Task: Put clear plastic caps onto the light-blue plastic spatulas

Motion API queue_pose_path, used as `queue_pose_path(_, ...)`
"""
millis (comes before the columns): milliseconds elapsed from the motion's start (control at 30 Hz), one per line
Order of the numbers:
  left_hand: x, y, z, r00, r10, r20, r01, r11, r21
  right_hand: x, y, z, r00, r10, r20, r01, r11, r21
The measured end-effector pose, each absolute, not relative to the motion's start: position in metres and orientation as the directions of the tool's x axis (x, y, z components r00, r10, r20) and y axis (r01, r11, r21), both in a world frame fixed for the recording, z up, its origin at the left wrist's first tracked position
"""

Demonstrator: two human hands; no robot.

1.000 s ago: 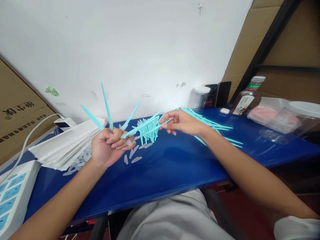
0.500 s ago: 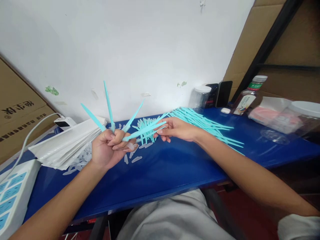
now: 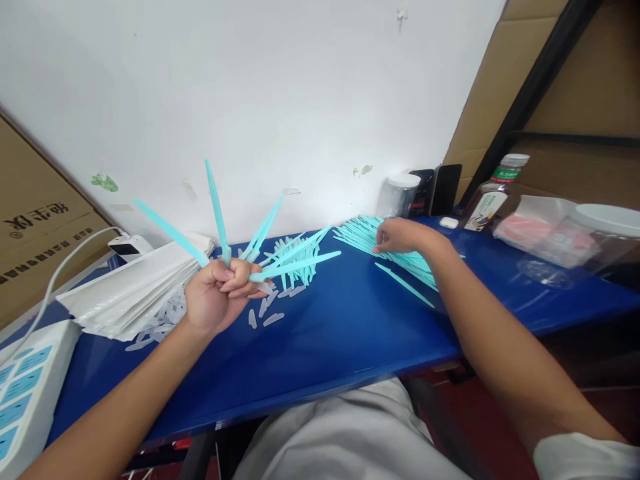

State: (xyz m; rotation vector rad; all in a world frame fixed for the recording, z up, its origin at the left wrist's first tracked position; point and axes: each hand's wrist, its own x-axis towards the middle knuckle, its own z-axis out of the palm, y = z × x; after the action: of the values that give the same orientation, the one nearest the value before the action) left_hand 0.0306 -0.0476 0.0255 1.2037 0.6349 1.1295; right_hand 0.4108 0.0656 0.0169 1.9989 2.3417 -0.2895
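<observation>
My left hand [image 3: 220, 293] is closed around several slim turquoise eyebrow razors [image 3: 216, 207], whose tapered handles fan out between the fingers. A translucent blade cap [image 3: 265, 288] pokes out below its fingers. On the right, my right hand [image 3: 400, 237] reaches down onto a pile of turquoise razors [image 3: 357, 232], with bent fingers pinched at the pile; its fingertips are partly hidden. One loose razor [image 3: 405, 285] lies in front of that pile. Between the hands is a heap of razors with pale ends [image 3: 300, 263]. Loose translucent caps [image 3: 273, 319] lie near my left hand.
On the blue table [image 3: 320, 340], white plastic bags [image 3: 135, 287] and a power strip [image 3: 30, 387] lie at left. A clear jar [image 3: 400, 193], phones [image 3: 445, 190], a bottle [image 3: 493, 193] and a pink packet [image 3: 535, 227] stand or lie at right. A wall rises behind.
My right hand has moved right, away from the razors in my left hand, to the pile. A single razor now shows apart in front of the pile. My left hand stays in place.
</observation>
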Motion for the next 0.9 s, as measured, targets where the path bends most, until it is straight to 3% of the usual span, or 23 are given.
queue_pose_path(500,0.029,-0.045,0.023,0.28,0.95,0.14,-0.373,-0.027,0.928,0.386,0.061,0.011,-0.285,0.953,-0.106,0.958,0.284,-0.02)
queue_pose_path(667,0.029,-0.044,0.025,0.262,0.962,0.071,-0.452,0.057,0.89,0.401,0.06,0.025,-0.277,0.961,-0.007,0.947,0.272,-0.172)
queue_pose_path(900,0.03,-0.042,0.025,0.28,0.951,0.132,-0.375,-0.018,0.927,0.425,0.053,0.04,-0.246,0.968,-0.048,0.915,0.216,-0.342)
